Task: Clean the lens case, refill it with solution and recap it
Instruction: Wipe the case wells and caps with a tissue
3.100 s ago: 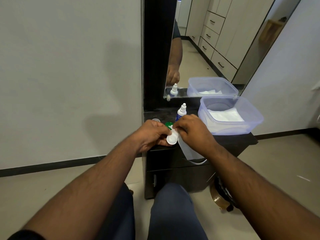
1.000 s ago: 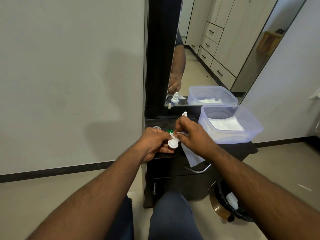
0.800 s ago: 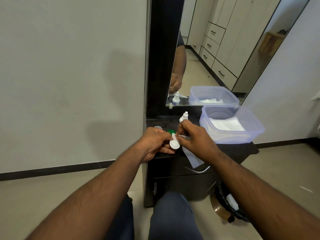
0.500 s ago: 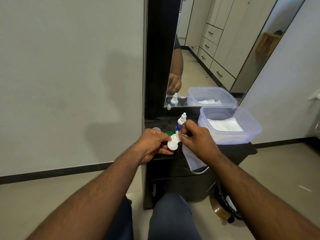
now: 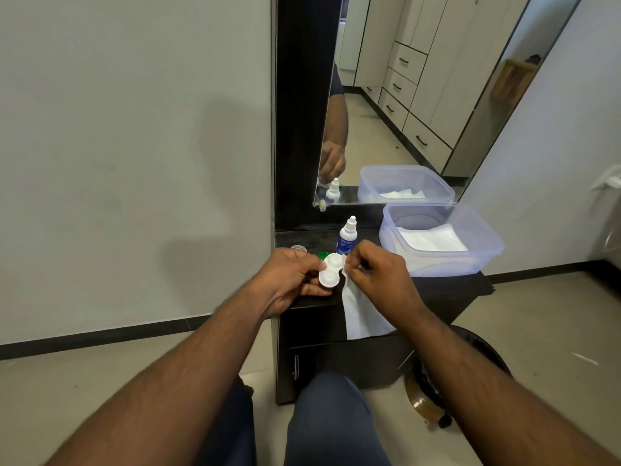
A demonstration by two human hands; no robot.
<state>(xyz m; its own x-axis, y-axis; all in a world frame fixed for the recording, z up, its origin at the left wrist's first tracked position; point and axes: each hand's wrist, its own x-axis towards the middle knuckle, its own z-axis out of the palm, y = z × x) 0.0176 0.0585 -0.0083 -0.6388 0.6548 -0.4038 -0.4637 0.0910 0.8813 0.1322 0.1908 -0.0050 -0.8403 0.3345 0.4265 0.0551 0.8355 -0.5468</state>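
The white lens case (image 5: 331, 271) is uncapped, both round wells facing up, and my left hand (image 5: 289, 280) pinches it by its left edge above the front of the black cabinet top (image 5: 447, 287). My right hand (image 5: 376, 275) sits just right of the case, fingers closed on a white tissue (image 5: 361, 314) that hangs down over the cabinet front. A small solution bottle (image 5: 347, 237) with a white nozzle and blue label stands upright behind the case. A green cap (image 5: 323, 255) peeks out behind my left fingers, and a second cap (image 5: 298, 247), pale, lies further left.
A clear plastic tub (image 5: 440, 242) holding folded white tissues stands on the right of the cabinet top. A mirror (image 5: 403, 102) rises behind it. A round bin (image 5: 447, 381) sits on the floor at the cabinet's right foot. My knees are below the cabinet front.
My right hand has pulled the tissue out of the case's well and a little to the right; both wells now show. The left hand keeps its hold on the case.
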